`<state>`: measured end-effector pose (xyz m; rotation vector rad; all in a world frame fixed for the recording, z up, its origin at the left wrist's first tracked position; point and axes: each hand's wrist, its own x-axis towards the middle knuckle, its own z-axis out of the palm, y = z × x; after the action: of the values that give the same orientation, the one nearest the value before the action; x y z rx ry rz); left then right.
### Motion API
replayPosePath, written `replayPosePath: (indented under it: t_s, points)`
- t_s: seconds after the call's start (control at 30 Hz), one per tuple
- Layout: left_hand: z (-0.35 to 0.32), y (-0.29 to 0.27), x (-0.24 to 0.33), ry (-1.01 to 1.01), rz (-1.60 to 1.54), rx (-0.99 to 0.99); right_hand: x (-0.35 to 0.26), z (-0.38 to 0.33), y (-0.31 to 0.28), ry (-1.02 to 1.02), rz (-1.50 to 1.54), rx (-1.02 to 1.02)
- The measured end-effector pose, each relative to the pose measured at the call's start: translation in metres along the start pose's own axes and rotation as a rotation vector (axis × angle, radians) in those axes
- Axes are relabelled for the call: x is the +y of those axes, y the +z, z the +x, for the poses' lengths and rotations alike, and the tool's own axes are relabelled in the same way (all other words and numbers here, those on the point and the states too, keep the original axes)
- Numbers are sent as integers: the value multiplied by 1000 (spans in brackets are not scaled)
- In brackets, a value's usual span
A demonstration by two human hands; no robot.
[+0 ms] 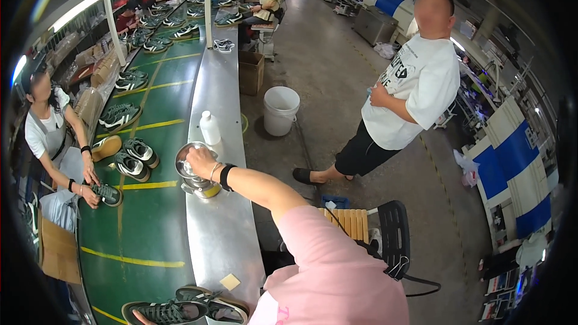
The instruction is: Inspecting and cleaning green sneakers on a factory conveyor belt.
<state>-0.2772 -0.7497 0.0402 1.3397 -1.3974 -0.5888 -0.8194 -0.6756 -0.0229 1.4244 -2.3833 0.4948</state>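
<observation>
My right arm reaches across the metal ledge, and my right hand [201, 161] dips into a round steel bowl [180, 155]. Its fingers are closed around something whitish that I cannot make out. A second shiny metal container [206, 192] sits against the bowl on the near side. Behind the bowl stands a white plastic bottle [209, 128]. At the bottom edge, my left hand [142, 319] grips a dark green sneaker [165, 312]; only a finger or thumb shows on it. Another dark sneaker [226, 307] lies against it.
A green conveyor [144, 222] with yellow stripes carries several sneakers. Across it, a co-worker's hands [90, 185] handle a shoe. A pale square pad [230, 281] lies on the ledge [220, 235]. To the right are a white bucket [281, 111], a standing person [409, 84] and a chair [394, 235].
</observation>
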Motion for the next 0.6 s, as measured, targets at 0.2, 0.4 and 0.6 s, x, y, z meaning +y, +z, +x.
replayPosePath:
  t_s: [0.2,0.4,0.6]
  points:
    - [7,-5,-21,137,162,63,4,-9,0,24,44,34]
    - [2,-1,-11,-80,-14,51,-66,-22,-64,-130,481,332]
    - [12,10,-24,-50,31,36,-189,-156,-41,-366,1061,-116]
